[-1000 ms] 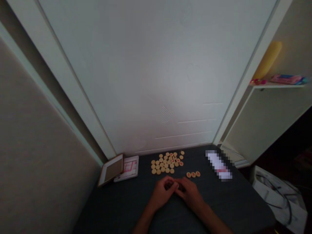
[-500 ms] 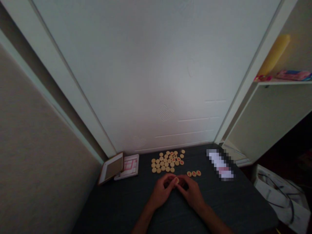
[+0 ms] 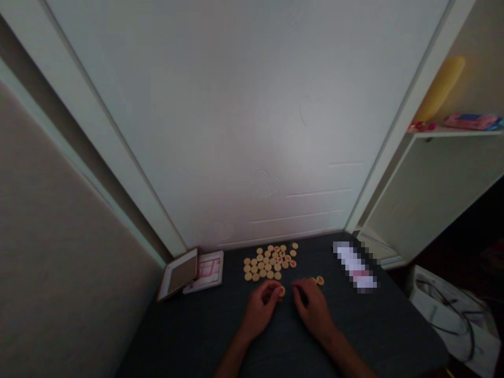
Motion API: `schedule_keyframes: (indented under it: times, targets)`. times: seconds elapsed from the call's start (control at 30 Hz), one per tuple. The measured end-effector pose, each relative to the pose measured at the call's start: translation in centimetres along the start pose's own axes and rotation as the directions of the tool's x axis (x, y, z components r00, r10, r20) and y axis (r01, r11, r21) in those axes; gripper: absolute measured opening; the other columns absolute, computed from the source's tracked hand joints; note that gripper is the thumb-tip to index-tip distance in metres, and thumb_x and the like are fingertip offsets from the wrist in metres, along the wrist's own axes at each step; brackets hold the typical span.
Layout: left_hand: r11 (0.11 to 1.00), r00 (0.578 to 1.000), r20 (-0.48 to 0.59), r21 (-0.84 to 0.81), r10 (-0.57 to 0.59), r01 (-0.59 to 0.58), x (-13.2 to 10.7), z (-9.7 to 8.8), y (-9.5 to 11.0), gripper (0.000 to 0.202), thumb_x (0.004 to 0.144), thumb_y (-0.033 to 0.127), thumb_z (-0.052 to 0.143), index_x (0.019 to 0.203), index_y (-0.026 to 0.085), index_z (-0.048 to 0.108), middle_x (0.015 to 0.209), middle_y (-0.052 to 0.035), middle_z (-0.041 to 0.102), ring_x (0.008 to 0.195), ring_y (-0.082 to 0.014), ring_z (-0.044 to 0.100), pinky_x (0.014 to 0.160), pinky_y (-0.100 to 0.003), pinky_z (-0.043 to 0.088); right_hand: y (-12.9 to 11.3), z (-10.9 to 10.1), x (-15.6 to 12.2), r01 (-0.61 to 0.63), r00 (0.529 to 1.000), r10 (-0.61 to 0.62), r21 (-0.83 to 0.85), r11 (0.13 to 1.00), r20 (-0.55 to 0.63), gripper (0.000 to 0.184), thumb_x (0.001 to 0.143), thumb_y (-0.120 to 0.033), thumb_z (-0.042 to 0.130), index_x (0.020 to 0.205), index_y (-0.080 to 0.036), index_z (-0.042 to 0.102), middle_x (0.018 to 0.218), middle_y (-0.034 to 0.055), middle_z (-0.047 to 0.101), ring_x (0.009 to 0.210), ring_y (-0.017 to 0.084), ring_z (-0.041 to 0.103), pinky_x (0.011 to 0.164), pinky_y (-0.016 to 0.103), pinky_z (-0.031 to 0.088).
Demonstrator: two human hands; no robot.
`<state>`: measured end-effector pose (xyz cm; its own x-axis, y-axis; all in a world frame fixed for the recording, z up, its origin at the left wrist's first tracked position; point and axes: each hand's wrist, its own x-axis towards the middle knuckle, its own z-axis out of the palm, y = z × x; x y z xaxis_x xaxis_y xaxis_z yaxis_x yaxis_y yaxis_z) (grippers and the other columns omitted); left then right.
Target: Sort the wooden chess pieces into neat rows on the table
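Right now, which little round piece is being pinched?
The red-marked piece held in the left hand, on the side facing the right hand; the other pieces in view lie on the dark table.

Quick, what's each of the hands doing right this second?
Left hand: closed on a round xiangqi piece, pinched at the fingertips.
Right hand: open, thumb apart from the curled fingers, nothing visible in it.

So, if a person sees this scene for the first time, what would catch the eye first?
Probably the cluster of small, round, tan discs, some marked in red, on the dark table before a large white panel. Just nearer, the left hand holds one tan, red-marked disc, with the right hand apart from it. A yellow, rounded object shows at the upper right.
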<state>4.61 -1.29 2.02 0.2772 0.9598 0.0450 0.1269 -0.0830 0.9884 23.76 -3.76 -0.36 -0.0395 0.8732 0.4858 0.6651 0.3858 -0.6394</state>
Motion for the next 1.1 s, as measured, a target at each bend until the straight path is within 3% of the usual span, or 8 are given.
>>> schedule_keyframes:
  times: [0.1,0.2,0.47,0.67,0.83,0.97,1.1]
  targets:
    - [0.998,0.999,-0.02,-0.03,-0.049,0.048,0.1,-0.1,-0.2,0.037,0.087,0.053,0.064,0.1,0.019,0.07,0.094,-0.0064,0.075,0.081,-0.0212,0.072,0.072,-0.03,0.056,1.5,-1.9,0.1,0.068,0.998,-0.069,-0.219,0.973,0.003,0.028,0.095,-0.027,0.055,0.121,-0.025,0.064,0.118,0.0112,0.068,0.113,0.03,0.061,0.098,0.05,0.047]
    - [0.998,0.998,-0.019,-0.033,-0.059,0.059,0.1,-0.1,-0.2,0.039,0.086,0.054,0.065,0.1,0.018,0.07,0.093,-0.0069,0.076,0.083,-0.0219,0.072,0.071,-0.029,0.056,2.9,-3.5,-0.4,0.116,0.993,-0.099,-0.325,0.939,0.068,0.03,0.094,-0.03,0.059,0.123,-0.028,0.065,0.127,0.0097,0.065,0.122,0.032,0.057,0.102,0.053,0.044]
    - [0.998,0.997,-0.04,-0.041,-0.059,0.057,0.2,0.1,-0.2,0.04,0.083,0.055,0.068,0.098,0.018,0.07,0.095,-0.0079,0.076,0.079,-0.022,0.073,0.068,-0.03,0.057,4.0,-4.2,-2.1,0.132,0.987,-0.097,-0.306,0.943,0.127,0.039,0.095,-0.03,0.057,0.135,-0.032,0.058,0.126,0.0081,0.065,0.119,0.029,0.06,0.101,0.049,0.048]
    - [0.996,0.998,-0.054,-0.086,-0.031,0.026,0.1,0.1,-0.9,0.039,0.085,0.053,0.067,0.1,0.017,0.069,0.095,-0.0089,0.076,0.081,-0.0233,0.074,0.064,-0.03,0.058,3.9,-4.6,-2.2,0.122,0.99,-0.094,-0.288,0.95,0.107,0.036,0.095,-0.029,0.056,0.131,-0.033,0.061,0.124,0.0078,0.066,0.119,0.03,0.059,0.101,0.051,0.047]
    - [0.997,0.998,-0.06,-0.075,-0.016,0.012,0.1,0.1,-0.6,0.039,0.084,0.054,0.068,0.096,0.017,0.07,0.093,-0.0082,0.076,0.088,-0.024,0.073,0.07,-0.031,0.059,1.3,-2.8,-1.2,0.058,0.998,-0.054,-0.117,0.991,0.031,0.028,0.095,-0.031,0.056,0.121,-0.029,0.066,0.117,0.0088,0.068,0.111,0.028,0.063,0.098,0.048,0.05]
    - [0.997,0.999,-0.029,-0.072,0.017,-0.019,0.0,-0.1,-0.3,0.034,0.084,0.051,0.069,0.097,0.019,0.07,0.096,-0.0072,0.077,0.089,-0.0235,0.073,0.075,-0.032,0.06,-1.2,0.1,0.4,-0.021,0.994,0.009,0.118,0.993,0.107,0.027,0.096,-0.035,0.056,0.121,-0.025,0.063,0.104,0.0074,0.071,0.09,0.022,0.068,0.082,0.037,0.057]
    - [0.997,0.999,0.006,-0.067,0.032,-0.032,-0.1,-0.4,-0.3,0.029,0.086,0.044,0.069,0.102,0.021,0.07,0.104,-0.0076,0.077,0.095,-0.0235,0.073,0.084,-0.033,0.058,-2.1,2.0,1.4,-0.104,0.99,0.075,0.254,0.962,0.122,0.022,0.097,-0.04,0.056,0.106,-0.024,0.066,0.093,0.0049,0.072,0.082,0.02,0.069,0.075,0.032,0.056]
